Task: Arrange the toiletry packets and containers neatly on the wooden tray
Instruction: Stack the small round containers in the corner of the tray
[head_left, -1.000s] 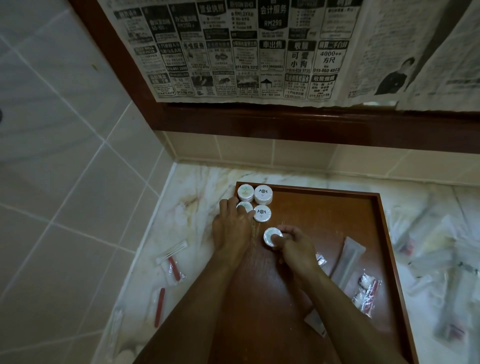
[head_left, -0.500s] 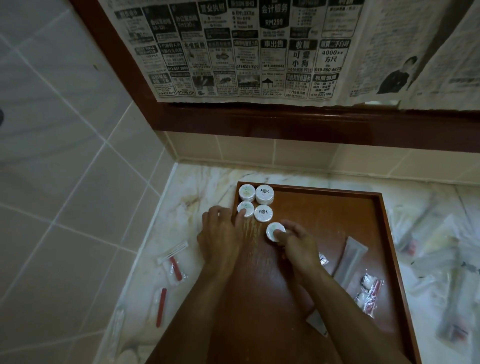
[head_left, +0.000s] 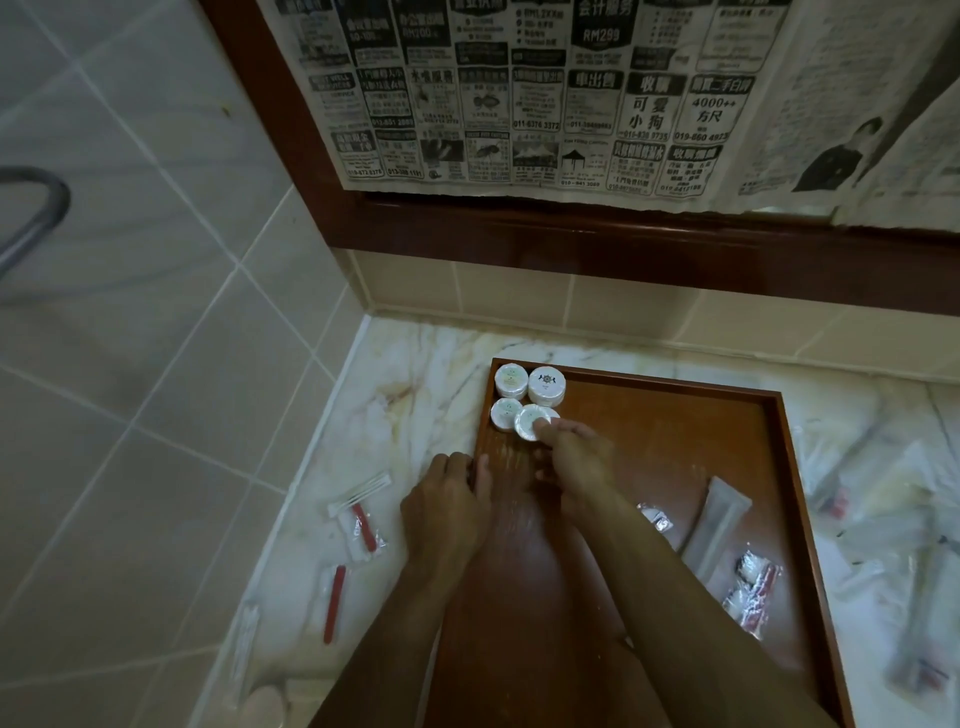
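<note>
A wooden tray (head_left: 691, 415) lies on the marble counter. Several round white containers sit in its far left corner: two at the back (head_left: 510, 380) (head_left: 546, 385) and one at the front left (head_left: 505, 414). My right hand (head_left: 574, 457) pinches another round white container (head_left: 532, 422), tilted, over the front right spot of that group. My left hand (head_left: 449, 501) rests at the tray's left rim, fingers curled over the edge. A long clear packet (head_left: 719, 525), a small foil packet (head_left: 655, 517) and a packet with red and white contents (head_left: 750, 582) lie on the tray's right side.
Packets with cotton swabs (head_left: 358, 496) and red items (head_left: 335, 603) lie on the counter left of the tray. Several clear packets (head_left: 893, 525) are strewn right of it. Tiled walls and a newspaper-covered mirror (head_left: 545, 93) close off the back; a metal bar (head_left: 36, 213) is at far left.
My right hand carried the round container up to the group in the corner. My left hand drew back from the containers to the tray's left rim.
</note>
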